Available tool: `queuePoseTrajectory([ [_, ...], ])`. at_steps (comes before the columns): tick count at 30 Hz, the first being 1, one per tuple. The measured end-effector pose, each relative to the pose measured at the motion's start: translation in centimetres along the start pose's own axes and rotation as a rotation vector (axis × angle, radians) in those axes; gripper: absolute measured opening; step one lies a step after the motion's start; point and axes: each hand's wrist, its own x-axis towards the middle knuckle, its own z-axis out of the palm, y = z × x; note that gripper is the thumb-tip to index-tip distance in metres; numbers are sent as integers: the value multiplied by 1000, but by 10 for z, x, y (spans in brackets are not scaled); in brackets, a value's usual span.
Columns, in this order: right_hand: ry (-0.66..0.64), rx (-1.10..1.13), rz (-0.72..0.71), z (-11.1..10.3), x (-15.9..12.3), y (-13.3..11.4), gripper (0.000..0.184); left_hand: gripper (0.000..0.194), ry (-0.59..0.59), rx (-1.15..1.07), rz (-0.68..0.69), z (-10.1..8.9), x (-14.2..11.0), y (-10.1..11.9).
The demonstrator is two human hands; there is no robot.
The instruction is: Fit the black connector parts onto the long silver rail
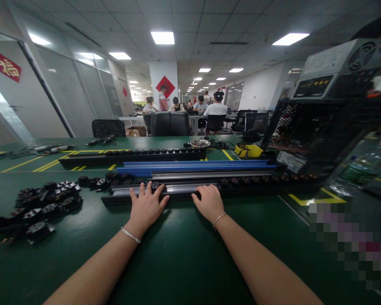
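Observation:
My left hand (147,204) lies flat with fingers spread on a long black power-strip housing (114,195) that runs across the green table (184,254); its fingertips reach a silver metal rail (178,187) on the strip. My right hand (208,202) rests beside it with fingers curled over the same strip's near edge. Behind lie a silver bar (209,174) and a blue rail (193,166). Both wrists wear thin bracelets.
Several loose black socket modules (47,207) are heaped at the left. Another long black strip (130,156) lies farther back. An open computer case (324,127) stands at the right, with a yellow box (249,150) and a metal bowl (200,143). Several people sit at far tables.

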Motion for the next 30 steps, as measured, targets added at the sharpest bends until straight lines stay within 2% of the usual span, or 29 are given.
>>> queuePoseTrajectory([
  [13,-7,1,-9,-1,0,1,14,53,-26,4,-44,0,-1,-15],
  [30,0,-17,-11,2,1,1,13,57,-115,-14,-105,1,2,-15],
])
